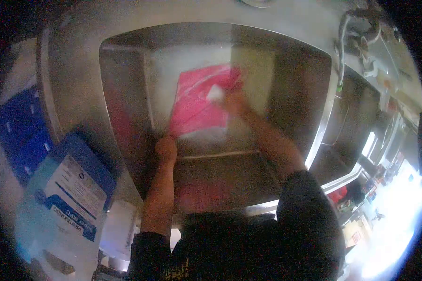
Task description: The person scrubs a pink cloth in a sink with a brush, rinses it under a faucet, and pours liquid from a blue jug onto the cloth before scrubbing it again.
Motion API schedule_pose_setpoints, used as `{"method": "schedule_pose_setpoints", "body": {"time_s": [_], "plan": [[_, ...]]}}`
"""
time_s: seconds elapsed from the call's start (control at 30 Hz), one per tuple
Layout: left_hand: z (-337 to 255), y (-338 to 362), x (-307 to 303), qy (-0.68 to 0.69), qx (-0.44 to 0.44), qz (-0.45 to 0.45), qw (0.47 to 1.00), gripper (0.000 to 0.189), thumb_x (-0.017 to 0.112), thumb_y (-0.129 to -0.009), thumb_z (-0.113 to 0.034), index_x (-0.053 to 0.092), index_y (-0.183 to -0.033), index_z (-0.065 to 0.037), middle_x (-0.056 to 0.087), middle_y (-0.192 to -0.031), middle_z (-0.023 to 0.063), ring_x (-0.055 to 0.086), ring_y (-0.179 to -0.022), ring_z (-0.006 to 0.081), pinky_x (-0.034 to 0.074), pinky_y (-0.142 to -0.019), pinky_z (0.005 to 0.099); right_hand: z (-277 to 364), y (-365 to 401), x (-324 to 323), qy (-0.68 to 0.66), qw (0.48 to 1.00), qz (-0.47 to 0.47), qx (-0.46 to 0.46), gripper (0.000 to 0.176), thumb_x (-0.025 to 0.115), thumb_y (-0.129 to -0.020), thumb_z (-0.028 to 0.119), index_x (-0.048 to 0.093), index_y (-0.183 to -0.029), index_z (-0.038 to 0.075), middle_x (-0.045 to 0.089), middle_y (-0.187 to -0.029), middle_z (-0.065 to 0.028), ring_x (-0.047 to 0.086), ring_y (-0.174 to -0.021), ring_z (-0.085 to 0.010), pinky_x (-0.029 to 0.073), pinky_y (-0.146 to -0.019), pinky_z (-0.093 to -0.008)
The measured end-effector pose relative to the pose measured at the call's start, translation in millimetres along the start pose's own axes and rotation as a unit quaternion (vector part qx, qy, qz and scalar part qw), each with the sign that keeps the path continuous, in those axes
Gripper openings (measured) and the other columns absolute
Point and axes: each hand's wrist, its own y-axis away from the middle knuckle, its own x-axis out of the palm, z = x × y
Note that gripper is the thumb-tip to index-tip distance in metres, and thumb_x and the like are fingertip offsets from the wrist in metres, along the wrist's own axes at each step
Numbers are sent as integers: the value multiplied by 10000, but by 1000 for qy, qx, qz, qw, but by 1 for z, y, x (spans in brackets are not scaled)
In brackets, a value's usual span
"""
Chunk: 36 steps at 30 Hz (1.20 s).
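From where I stand, the pink panel (pixel 197 105) is ahead of the person, over the floor of the steel sink (pixel 94 75), and it lies largely between the two hands. Its length seems to run away from the body, leaning a little to the right at the far end, though the sides are close enough in measure that I can't be sure which is longer. Pale, streaky suds cross its upper face.

The left hand (pixel 166 147) is at the near left corner, fingers closed on that edge. The right hand (pixel 235 100) reaches in from the right, farther forward, and is over the panel's right part; it grasps a small white pad (pixel 215 93) that sits against the pink face, though blur hides how the fingers wrap it. So the left is nearer the close edge, while the right is nearer the middle and the far right corner. Whether the panel rests flat on the sink floor or is tilted up slightly by the left hand, I can't tell. A labelled jug (pixel 68 210) stands outside the sink, to the person's left.
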Motion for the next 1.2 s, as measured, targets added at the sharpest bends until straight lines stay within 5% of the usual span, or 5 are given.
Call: {"method": "schedule_pose_setpoints", "body": {"time_s": [0.17, 0.47, 0.7, 0.9, 1.2], "plan": [[7, 1, 16, -18, 32, -95, 995, 336, 478, -987, -278, 677, -1175, -83, 701, -888, 224, 682, -820, 426, 516, -729, 563, -75, -63, -56, -55, 956, 187, 220, 741, 635, -887, 579, 513, -1354, 18, 672, -1029, -237, 675, -923, -354, 570, -773, -442], [37, -16, 32, -49, 1, -13, 999, 318, 497, -950, -212, 682, -1181, -95, 697, -837, 195, 673, -767, 422, 503, -669, 556, 63, 16, 7, -86, 992, 56, -70, 773, 626, -896, 597, 472, -1394, 25, 641, -1156, -241, 651, -1058, -319, 565, -848, -411], [4, -9, 22, 176, 71, -90, 978, 354, 512, -983, -276, 650, -1230, -64, 671, -1097, 227, 655, -973, 418, 502, -810, 544, -9, -77, -89, -115, 876, 357, 305, 800, 620, -904, 610, 440, -1426, 32, 616, -1255, -245, 633, -1163, -291, 561, -906, -387], [-5, -36, 27, 127, 11, -76, 989, 393, 464, -1005, -332, 649, -1212, -53, 653, -1171, 243, 632, -1068, 430, 483, -890, 557, 91, 30, 5, -78, 990, 84, -85, 678, 592, -913, 609, 543, -1292, 48, 653, -1038, -210, 656, -943, -316, 562, -782, -426], [1, -57, 24, 111, 60, -140, 982, 396, 399, -1017, -314, 675, -1120, -51, 685, -1022, 267, 653, -972, 460, 499, -832, 562, -55, 3, -15, 40, 975, 158, 152, 621, 571, -905, 632, 664, -1144, 66, 693, -716, -183, 692, -660, -376, 570, -625, -510]]}}
